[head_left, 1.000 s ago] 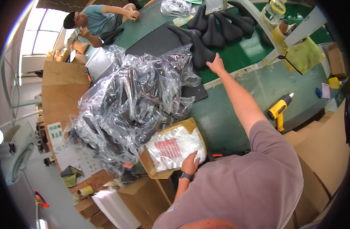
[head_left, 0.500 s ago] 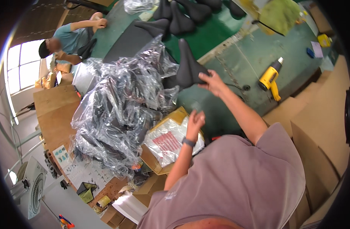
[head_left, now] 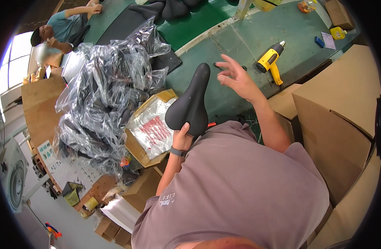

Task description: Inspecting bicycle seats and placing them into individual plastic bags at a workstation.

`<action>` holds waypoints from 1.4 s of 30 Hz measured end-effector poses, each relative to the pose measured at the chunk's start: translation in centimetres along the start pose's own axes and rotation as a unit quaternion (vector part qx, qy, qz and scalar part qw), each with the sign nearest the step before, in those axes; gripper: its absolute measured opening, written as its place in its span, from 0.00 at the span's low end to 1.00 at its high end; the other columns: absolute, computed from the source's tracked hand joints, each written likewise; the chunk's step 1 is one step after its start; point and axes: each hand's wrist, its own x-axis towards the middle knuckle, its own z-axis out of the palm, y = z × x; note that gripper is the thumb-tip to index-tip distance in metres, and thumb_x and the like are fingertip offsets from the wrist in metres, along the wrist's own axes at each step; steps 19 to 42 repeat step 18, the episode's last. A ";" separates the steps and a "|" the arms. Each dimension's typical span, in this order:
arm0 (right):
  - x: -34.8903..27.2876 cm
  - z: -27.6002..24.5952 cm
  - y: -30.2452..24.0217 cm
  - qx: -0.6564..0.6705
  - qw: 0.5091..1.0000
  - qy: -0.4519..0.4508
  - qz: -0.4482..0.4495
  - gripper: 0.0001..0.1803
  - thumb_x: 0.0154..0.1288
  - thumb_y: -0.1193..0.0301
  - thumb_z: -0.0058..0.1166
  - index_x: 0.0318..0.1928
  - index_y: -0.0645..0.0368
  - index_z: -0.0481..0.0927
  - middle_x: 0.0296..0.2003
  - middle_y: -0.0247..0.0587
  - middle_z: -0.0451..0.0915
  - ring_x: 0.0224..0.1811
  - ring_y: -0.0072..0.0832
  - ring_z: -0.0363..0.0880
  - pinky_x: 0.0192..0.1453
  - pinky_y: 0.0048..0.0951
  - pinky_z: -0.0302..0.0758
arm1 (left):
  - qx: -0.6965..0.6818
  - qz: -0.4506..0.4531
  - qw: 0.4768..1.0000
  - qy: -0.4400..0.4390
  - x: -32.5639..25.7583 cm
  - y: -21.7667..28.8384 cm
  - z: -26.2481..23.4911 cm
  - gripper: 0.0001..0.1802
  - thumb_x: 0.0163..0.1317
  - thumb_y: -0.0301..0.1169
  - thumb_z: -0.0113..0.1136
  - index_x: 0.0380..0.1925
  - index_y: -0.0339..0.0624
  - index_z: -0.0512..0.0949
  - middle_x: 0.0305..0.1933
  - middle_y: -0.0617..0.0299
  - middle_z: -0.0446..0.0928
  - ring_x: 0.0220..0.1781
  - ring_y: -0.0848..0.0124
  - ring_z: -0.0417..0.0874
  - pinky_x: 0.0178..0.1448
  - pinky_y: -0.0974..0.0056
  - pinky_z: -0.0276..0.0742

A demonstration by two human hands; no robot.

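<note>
A black bicycle saddle (head_left: 191,101) is held up close to my body, its narrow nose pointing away from me. My left hand (head_left: 183,137) grips its wide rear end, thumb on top and the other fingers hidden beneath. To the right of the saddle's nose, my right hand (head_left: 239,79) is raised with fingers spread, holding nothing and apart from the saddle. Left of the saddle, an opened cardboard box (head_left: 147,155) contains plastic bags (head_left: 151,128) with red print. Beyond it rises a large heap of saddles wrapped in clear plastic (head_left: 111,91).
A yellow and black heat gun (head_left: 270,61) lies on the green table (head_left: 223,45). More black saddles (head_left: 173,9) sit at the far side. Cardboard boxes (head_left: 331,112) crowd my right. A person (head_left: 68,27) sits at the far left. A fan (head_left: 17,178) stands at lower left.
The saddle has come off the table toward me and is now in my left hand. My right hand has let go of it and opened. The view has shifted.
</note>
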 end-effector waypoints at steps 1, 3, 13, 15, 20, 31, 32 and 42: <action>-0.3 1.4 -2.2 -0.024 0.997 -0.069 -0.027 0.47 0.77 0.69 0.72 0.88 0.59 0.60 0.75 0.50 0.77 0.64 0.26 0.81 0.67 0.33 0.82 | -0.003 0.032 0.999 -0.010 -1.6 0.2 0.3 0.41 0.75 0.30 0.73 0.84 0.41 0.66 0.85 0.52 0.71 0.85 0.53 0.74 0.87 0.41 0.73; -1.4 4.1 -5.4 -0.048 0.986 -0.150 -0.060 0.50 0.75 0.70 0.75 0.89 0.58 0.60 0.73 0.48 0.78 0.62 0.24 0.81 0.67 0.32 0.82 | -0.008 0.050 0.999 -0.020 -4.3 0.3 -0.4 0.42 0.75 0.30 0.74 0.84 0.40 0.66 0.85 0.52 0.71 0.85 0.52 0.73 0.87 0.41 0.71; -7.3 8.7 -10.5 0.041 0.978 -0.133 -0.153 0.17 0.82 0.68 0.67 0.65 0.59 0.85 0.43 0.28 0.85 0.38 0.14 0.81 0.39 0.19 0.76 | 0.002 0.092 0.994 -0.064 -10.2 0.0 -1.0 0.47 0.69 0.32 0.80 0.84 0.38 0.66 0.85 0.52 0.71 0.86 0.52 0.73 0.89 0.44 0.68; -7.3 8.4 -10.6 0.047 0.982 -0.133 -0.124 0.16 0.90 0.62 0.55 0.59 0.59 0.89 0.38 0.28 0.85 0.31 0.14 0.80 0.32 0.18 0.75 | -0.007 0.087 0.993 -0.077 -10.6 0.1 -0.8 0.48 0.69 0.33 0.80 0.84 0.38 0.66 0.85 0.52 0.71 0.86 0.52 0.72 0.89 0.44 0.67; -7.3 7.7 -11.5 0.091 0.974 -0.181 -0.099 0.18 0.89 0.59 0.59 0.65 0.55 0.89 0.41 0.32 0.88 0.31 0.15 0.80 0.33 0.20 0.76 | -0.003 0.077 0.994 -0.080 -11.2 0.4 -0.1 0.51 0.67 0.36 0.82 0.85 0.39 0.66 0.86 0.51 0.71 0.87 0.52 0.71 0.90 0.44 0.66; -7.3 7.7 -11.5 0.091 0.974 -0.181 -0.099 0.18 0.89 0.59 0.59 0.65 0.55 0.89 0.41 0.32 0.88 0.31 0.15 0.80 0.33 0.20 0.76 | -0.003 0.077 0.994 -0.080 -11.2 0.4 -0.1 0.51 0.67 0.36 0.82 0.85 0.39 0.66 0.86 0.51 0.71 0.87 0.52 0.71 0.90 0.44 0.66; -7.3 7.7 -11.5 0.091 0.974 -0.181 -0.099 0.18 0.89 0.59 0.59 0.65 0.55 0.89 0.41 0.32 0.88 0.31 0.15 0.80 0.33 0.20 0.76 | -0.003 0.077 0.994 -0.080 -11.2 0.4 -0.1 0.51 0.67 0.36 0.82 0.85 0.39 0.66 0.86 0.51 0.71 0.87 0.52 0.71 0.90 0.44 0.66; -7.3 7.7 -11.5 0.091 0.974 -0.181 -0.099 0.18 0.89 0.59 0.59 0.65 0.55 0.89 0.41 0.32 0.88 0.31 0.15 0.80 0.33 0.20 0.76 | -0.003 0.077 0.994 -0.080 -11.2 0.4 -0.1 0.51 0.67 0.36 0.82 0.85 0.39 0.66 0.86 0.51 0.71 0.87 0.52 0.71 0.90 0.44 0.66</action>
